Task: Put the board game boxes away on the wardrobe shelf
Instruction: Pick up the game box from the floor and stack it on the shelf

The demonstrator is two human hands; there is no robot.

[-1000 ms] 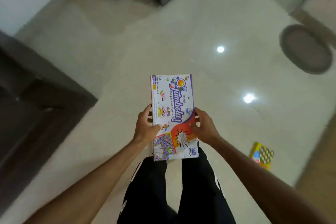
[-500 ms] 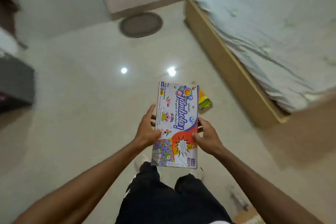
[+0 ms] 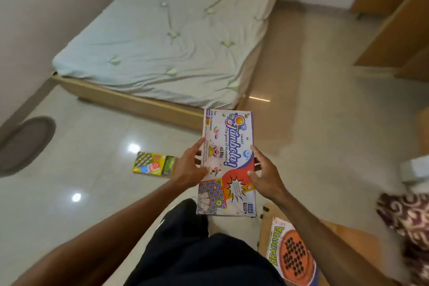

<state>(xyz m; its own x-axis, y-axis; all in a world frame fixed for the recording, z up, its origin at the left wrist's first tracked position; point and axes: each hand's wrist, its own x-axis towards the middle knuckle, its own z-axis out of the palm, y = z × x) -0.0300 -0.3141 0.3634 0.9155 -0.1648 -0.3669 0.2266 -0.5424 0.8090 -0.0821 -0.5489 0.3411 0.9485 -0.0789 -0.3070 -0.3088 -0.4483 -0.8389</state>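
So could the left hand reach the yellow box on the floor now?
Probably not yet: the left hand and right hand both hold the Tambola box, and the yellow box lies down on the floor. Nothing else blocks it.

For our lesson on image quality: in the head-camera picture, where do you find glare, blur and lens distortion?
Head view: two glare spots on the glossy floor, left of the Tambola box; head view: the box print reads sharply, while the round mat and patterned cloth at the edges smear; head view: the wide-angle lens stretches the forearms toward the lower corners.
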